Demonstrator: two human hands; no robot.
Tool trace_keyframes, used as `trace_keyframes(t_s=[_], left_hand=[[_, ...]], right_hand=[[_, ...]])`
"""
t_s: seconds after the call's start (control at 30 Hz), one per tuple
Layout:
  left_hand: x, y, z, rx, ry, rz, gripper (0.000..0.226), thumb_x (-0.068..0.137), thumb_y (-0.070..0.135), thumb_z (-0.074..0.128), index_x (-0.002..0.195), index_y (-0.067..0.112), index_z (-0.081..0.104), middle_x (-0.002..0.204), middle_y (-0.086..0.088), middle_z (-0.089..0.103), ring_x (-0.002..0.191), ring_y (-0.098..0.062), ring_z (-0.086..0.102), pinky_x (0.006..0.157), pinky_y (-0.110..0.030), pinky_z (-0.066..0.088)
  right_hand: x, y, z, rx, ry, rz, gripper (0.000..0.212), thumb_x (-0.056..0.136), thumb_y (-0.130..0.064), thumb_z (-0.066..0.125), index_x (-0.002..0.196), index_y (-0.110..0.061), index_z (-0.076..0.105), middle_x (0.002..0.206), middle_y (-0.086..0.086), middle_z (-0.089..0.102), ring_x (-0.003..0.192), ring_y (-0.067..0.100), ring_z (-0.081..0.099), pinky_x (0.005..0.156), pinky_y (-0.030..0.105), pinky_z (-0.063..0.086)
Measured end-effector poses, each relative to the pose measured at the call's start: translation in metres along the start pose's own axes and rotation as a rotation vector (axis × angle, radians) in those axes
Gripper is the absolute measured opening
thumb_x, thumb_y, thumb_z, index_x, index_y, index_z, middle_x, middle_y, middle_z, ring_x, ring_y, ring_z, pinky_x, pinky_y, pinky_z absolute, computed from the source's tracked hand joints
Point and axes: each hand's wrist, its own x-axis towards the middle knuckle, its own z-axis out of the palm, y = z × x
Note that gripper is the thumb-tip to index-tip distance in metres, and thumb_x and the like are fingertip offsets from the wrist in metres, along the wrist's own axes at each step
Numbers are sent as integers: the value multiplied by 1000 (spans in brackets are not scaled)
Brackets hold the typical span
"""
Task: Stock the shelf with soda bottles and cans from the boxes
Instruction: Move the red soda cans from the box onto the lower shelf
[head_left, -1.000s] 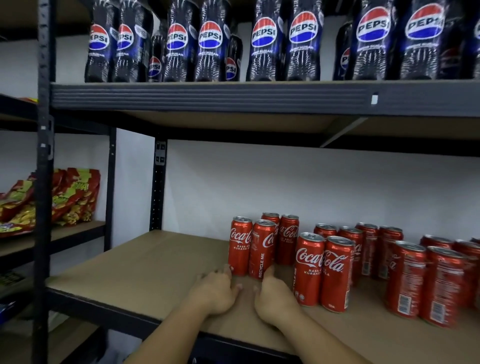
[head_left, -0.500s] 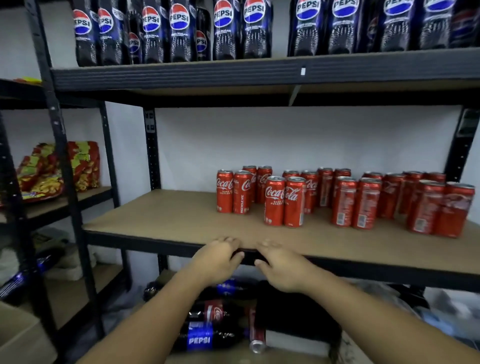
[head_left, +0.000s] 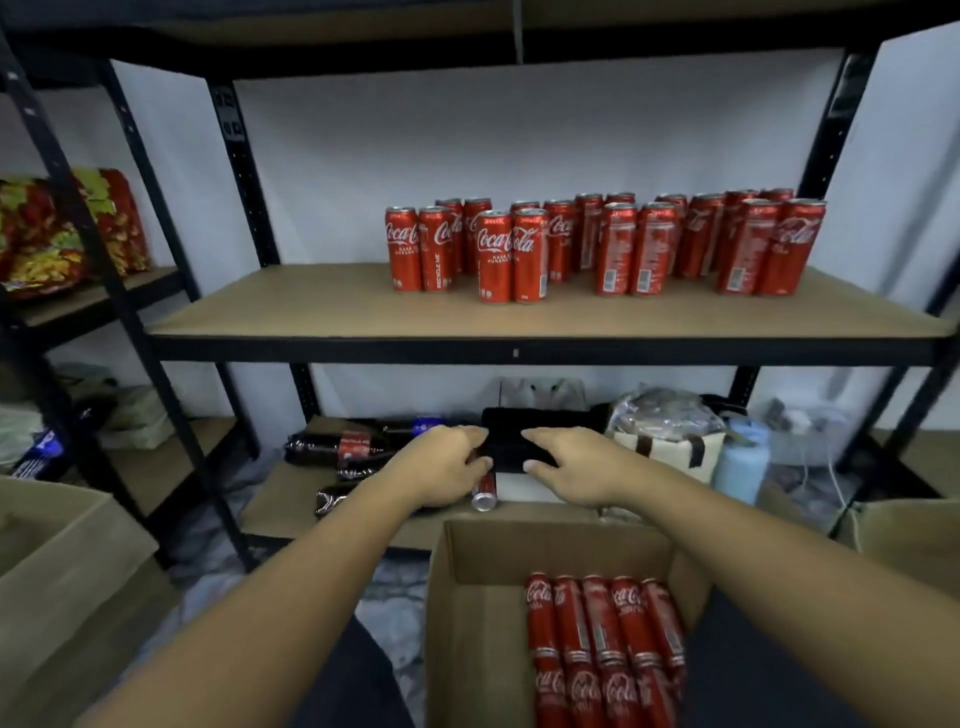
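Several red Coca-Cola cans (head_left: 511, 257) stand upright on the right half of the middle shelf (head_left: 311, 312). Below me an open cardboard box (head_left: 478, 613) holds several more red cans (head_left: 602, 639) lying on their sides. My left hand (head_left: 441, 467) and my right hand (head_left: 576, 467) hang in the air side by side, below the shelf's front edge and above the box. Both are empty, with fingers loosely apart. One can (head_left: 484, 491) lies on the bottom shelf just past my left hand.
Soda bottles (head_left: 337, 447) lie on the bottom shelf beside a black box (head_left: 519, 436), a striped bag (head_left: 670, 447) and a pale blue roll (head_left: 740, 460). Snack packets (head_left: 62, 234) fill the left rack. Further cardboard boxes sit at left (head_left: 57, 561) and right (head_left: 909, 535).
My hands have drawn back off the middle shelf and dropped below its edge. My view has tilted down and pulled away, so the Pepsi shelf is gone and the can box appears.
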Motion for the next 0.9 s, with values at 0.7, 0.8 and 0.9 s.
trace_keyframes(t_s=[0.7,0.8,0.9], left_hand=[[46,11,150,-37,-489,-57,61,101,34,60,155,15,39,157,-6,44,140,-24,44,111,-32,37],[55,-7,168,-93,-537,-81,60,102,28,59,155,14,37,158,-7,42,142,-24,43,111,-29,36],[56,-24,189,-104,-540,-93,58,100,22,60,154,15,40,155,-7,47,139,-23,48,109,-27,39]], right_hand=[[-27,72,151,77,-497,332,59,101,-41,56,154,-19,40,151,11,50,137,30,48,111,35,39],[-18,81,176,142,-557,422,63,101,-42,57,155,-18,37,154,10,45,139,29,46,113,36,39],[-2,78,195,208,-560,503,66,100,-44,58,156,-17,35,158,11,40,141,30,43,115,39,39]])
